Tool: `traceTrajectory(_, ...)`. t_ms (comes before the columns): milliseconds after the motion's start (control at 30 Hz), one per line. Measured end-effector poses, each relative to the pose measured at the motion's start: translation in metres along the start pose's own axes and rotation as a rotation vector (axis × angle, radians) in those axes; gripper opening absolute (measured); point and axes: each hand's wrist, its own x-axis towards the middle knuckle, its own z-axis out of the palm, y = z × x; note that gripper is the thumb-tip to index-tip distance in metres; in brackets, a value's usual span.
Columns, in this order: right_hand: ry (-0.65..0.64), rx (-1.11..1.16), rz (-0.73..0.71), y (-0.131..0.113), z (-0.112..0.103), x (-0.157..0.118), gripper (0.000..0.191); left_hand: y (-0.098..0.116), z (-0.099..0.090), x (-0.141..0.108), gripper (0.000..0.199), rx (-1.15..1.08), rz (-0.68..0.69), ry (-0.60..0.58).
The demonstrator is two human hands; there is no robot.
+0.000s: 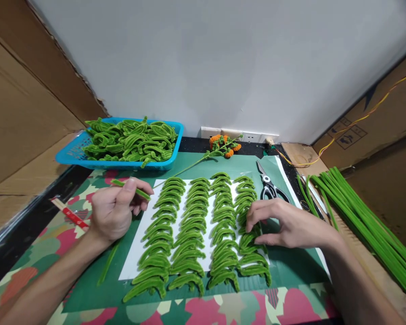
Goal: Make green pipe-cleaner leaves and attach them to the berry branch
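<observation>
The left hand [115, 210] pinched a green strip [142, 194], while the right hand [282, 222] curved, fingers parted, over fuzzy green pieces [193, 225] (set in columns, probably to prevent tangling).

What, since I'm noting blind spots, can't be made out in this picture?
In the head view:
Middle of the green strip: hidden by the left hand.
Whether the right hand grips a curved piece: its own fingers hide this.
Lower contents of the blue basket: buried under the heap.
Near end of the green stems: cut off by the right edge.
Carton markings: too small.
</observation>
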Motion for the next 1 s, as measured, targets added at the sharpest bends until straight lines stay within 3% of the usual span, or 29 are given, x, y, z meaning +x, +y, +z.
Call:
traceTrajectory(133, -0.083, 0.055, -0.034, -0.008, 0.0, -0.002, 0.009, 0.0, 0.0, 0.0, 0.055, 0.002, -0.015, -0.005)
traceTrajectory(333, -0.181, -0.015, -0.009, -0.01, 0.008, 0.0, 0.014, 0.004, 0.004, 0.001, 0.054, -0.021, -0.025, 0.01)
traceTrajectory(800, -0.179, 0.041, -0.061, -0.016, 0.014, -0.002, 0.02, 0.001, 0.002, 0.0, 0.054, 0.015, -0.064, 0.009)
traceTrajectory(1000, -0.291, 0.148, -0.121, -0.024, 0.005, -0.008, 0.014, -0.001, 0.0, -0.001, 0.055, 0.011, -0.031, -0.001)
